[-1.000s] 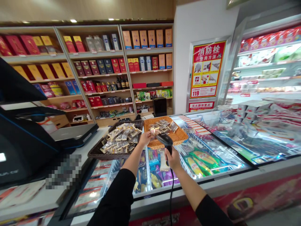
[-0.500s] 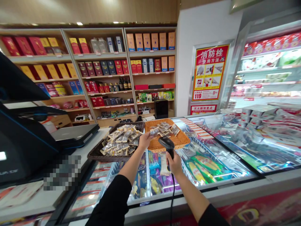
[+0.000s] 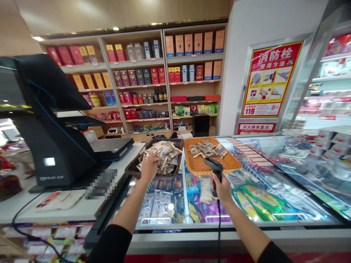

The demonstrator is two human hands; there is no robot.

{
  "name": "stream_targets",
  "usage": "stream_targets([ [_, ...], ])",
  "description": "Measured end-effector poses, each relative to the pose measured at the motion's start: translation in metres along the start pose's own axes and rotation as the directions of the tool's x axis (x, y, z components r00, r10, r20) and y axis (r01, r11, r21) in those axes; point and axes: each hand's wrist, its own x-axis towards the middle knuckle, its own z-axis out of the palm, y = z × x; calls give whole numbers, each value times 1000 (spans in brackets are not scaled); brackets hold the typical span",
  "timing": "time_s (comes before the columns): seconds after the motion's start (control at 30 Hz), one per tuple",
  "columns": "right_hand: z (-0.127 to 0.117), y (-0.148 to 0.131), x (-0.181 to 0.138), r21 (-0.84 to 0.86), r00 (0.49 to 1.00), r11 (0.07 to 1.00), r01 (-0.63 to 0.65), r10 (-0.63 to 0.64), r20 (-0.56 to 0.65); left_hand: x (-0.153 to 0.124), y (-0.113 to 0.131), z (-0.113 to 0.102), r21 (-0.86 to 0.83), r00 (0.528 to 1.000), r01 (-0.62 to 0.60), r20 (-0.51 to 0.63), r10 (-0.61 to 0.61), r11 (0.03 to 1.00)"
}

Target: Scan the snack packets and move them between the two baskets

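Observation:
My left hand (image 3: pixel 149 166) reaches into the dark wicker basket (image 3: pixel 131 170) and rests on its pile of small snack packets (image 3: pixel 164 155), fingers curled down among them. My right hand (image 3: pixel 222 188) is closed round the handle of a black corded barcode scanner (image 3: pixel 214 167), held upright just in front of the orange wicker basket (image 3: pixel 200 166), which holds several more packets (image 3: pixel 207 149). Both baskets sit on the glass lid of a chest freezer (image 3: pixel 263 171).
A black checkout terminal (image 3: pixel 52 124) stands on the white counter (image 3: pixel 82 208) at the left. Shelves of boxed goods (image 3: pixel 153 76) fill the back wall. A red notice (image 3: pixel 270 78) hangs on the white wall. An open chiller (image 3: pixel 329 95) is at the right.
My left hand has moved left from the orange basket's edge into the dark basket. The view has swung left, showing more of the terminal. The scanner stays held upright in my right hand.

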Motion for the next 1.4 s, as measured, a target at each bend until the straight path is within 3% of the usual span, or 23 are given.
stream_targets([
  [0.07, -5, -6, 9, -5, 1000, 1000, -19, 19, -24, 11, 20, 7, -52, 998, -59, -17, 58, 997],
  [0.13, -12, -12, 22, -62, 999, 998, -25, 23, -37, 26, 45, 20, -119, 992, -113, 49, 120, 986],
  [0.3, -33, -11, 50, -163, 994, 987, -12, -6, -110, 57, 93, 88, -204, 932, -132, 307, 191, 970],
  [0.5, -35, 9, 48, -83, 989, 997, 1, -13, -147, 90, 103, 174, -76, 878, -60, 471, 89, 995],
  [0.7, -26, 9, 45, 16, 984, 999, -37, 39, -176, 106, 100, 214, 24, 845, -135, 524, 102, 991],
  [0.8, -25, 5, 46, 11, 985, 999, -49, 51, -165, 106, 102, 215, 100, 834, -144, 548, 66, 985],
  [0.9, -27, 3, 45, 11, 985, 999, -44, 45, -167, 106, 107, 201, 140, 842, -116, 539, 23, 983],
  [1.03, -29, 2, 42, -78, 985, 997, -9, -5, -171, 104, 110, 166, -23, 915, -50, 400, 55, 998],
  [1.1, -29, 1, 39, -138, 986, 990, 17, -40, -165, 100, 107, 146, -125, 957, 58, 290, -19, 990],
  [1.17, -26, -3, 34, -206, 986, 977, 53, -84, -143, 93, 101, 128, -244, 961, 196, 240, -137, 950],
  [1.27, -18, -11, 24, -317, 988, 941, 117, -143, -59, 78, 92, 108, -507, 922, 377, 289, -259, 775],
  [1.4, -4, -21, 6, -399, 975, 889, 223, -213, 70, 57, 79, 96, -786, 842, 518, 397, -366, 338],
])
